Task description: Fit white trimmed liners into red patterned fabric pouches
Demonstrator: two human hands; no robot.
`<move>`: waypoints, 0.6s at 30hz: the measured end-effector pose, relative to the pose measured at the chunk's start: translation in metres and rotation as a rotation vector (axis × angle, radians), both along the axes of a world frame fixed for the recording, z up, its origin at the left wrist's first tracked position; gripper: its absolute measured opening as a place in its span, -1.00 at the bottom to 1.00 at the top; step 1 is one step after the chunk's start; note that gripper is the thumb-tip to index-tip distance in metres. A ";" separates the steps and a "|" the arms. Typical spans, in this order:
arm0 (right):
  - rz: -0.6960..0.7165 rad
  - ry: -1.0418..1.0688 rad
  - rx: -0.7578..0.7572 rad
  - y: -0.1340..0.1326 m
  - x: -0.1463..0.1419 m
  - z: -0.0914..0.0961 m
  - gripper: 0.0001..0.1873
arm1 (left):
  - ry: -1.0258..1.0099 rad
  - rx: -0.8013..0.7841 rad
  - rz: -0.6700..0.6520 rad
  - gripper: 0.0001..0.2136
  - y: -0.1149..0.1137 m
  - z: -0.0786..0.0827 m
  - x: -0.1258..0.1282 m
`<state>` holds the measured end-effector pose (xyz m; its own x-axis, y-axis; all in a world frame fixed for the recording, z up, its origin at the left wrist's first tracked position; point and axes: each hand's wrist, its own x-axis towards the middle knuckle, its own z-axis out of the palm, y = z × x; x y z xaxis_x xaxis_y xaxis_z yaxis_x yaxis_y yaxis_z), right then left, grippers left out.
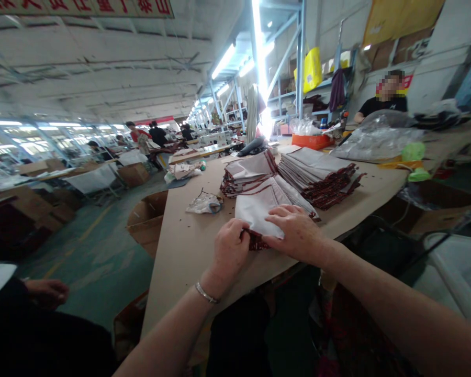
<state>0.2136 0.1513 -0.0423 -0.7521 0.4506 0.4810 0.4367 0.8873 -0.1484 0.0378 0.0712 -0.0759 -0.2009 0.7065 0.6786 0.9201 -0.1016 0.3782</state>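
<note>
At the near edge of the table, a pale grey fabric piece (255,209) with a dark red patterned edge lies on a small pile. My left hand (231,243) is closed, its thumb and fingers pinching the left front corner of the piece. My right hand (296,230) rests on the right side of the same fabric, fingers stretched out and thumb apart near the front edge. Directly behind are two stacks of similar pieces, a left stack (249,173) and a right stack (317,175), with red edges showing. The undersides of both hands are hidden.
A small clear plastic bag (204,203) lies on the brown table (180,251) to the left. Farther back are an orange container (312,141) and a large plastic bag (380,139). A cardboard box (147,220) stands beside the table. Another person's hand (49,293) shows at lower left.
</note>
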 end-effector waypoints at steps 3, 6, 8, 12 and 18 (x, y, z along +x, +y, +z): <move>0.028 -0.044 0.051 -0.017 -0.018 0.004 -0.71 | -0.014 -0.039 -0.035 -0.81 -0.006 0.004 0.008; 0.007 -0.113 0.071 -0.019 -0.027 -0.004 -0.80 | -0.052 -0.049 -0.040 -0.82 -0.018 0.008 0.015; -0.073 -0.153 0.093 -0.012 -0.025 -0.010 -0.78 | -0.050 -0.044 -0.050 -0.82 -0.027 0.007 0.017; -0.264 -0.165 0.081 0.007 -0.008 -0.013 -0.67 | -0.112 -0.035 -0.021 -0.78 -0.044 -0.009 0.017; -0.095 0.134 0.068 -0.012 0.016 -0.043 -0.39 | -1.147 -0.085 -0.068 -0.96 -0.048 -0.028 0.031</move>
